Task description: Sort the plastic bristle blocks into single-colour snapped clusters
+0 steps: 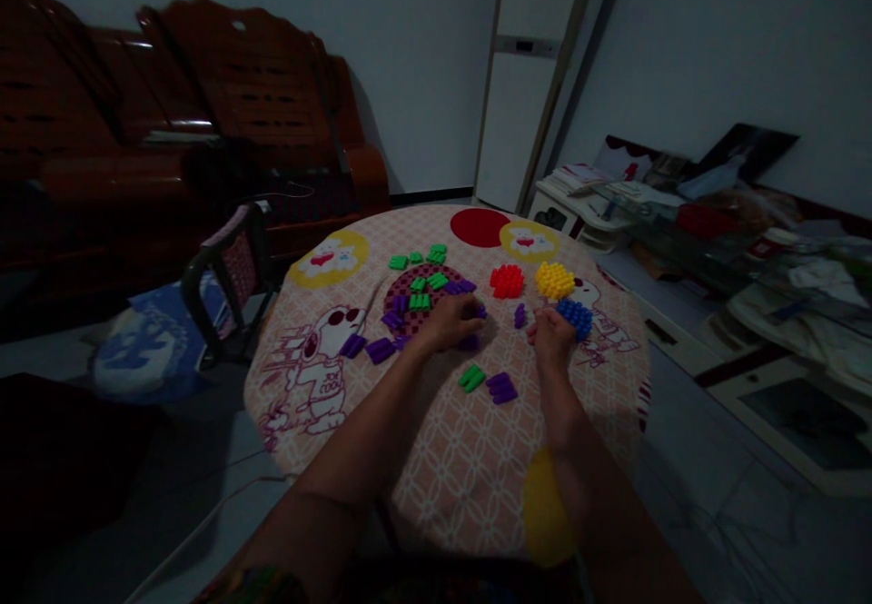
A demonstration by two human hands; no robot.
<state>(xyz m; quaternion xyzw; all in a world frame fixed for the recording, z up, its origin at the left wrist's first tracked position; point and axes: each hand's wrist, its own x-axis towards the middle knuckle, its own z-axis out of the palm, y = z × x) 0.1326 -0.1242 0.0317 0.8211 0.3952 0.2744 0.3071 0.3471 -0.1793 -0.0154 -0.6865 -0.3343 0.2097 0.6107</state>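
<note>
My left hand [450, 324] is over the middle of the round table, its fingers curled down on a purple plastic piece [480, 311] that shows at the fingertips. My right hand [550, 336] is closed, thumb against fingers, beside a block of blue plastic pieces [574, 320]; what it holds, if anything, is hidden. Between the hands lies a small purple piece [520, 316]. Beyond are a red block [507, 282] and a yellow block [554, 281] of studded pieces. Several green pieces [420, 302] and purple pieces [380, 350] lie in small groups around my left hand.
Nearer me lie a green group [471, 378] and a purple group [502, 388]. A patterned cloth [450, 468] covers the table. A folding chair [224, 286] stands at the left, wooden seats [265, 95] behind. A cluttered glass-topped cabinet [722, 250] is at the right.
</note>
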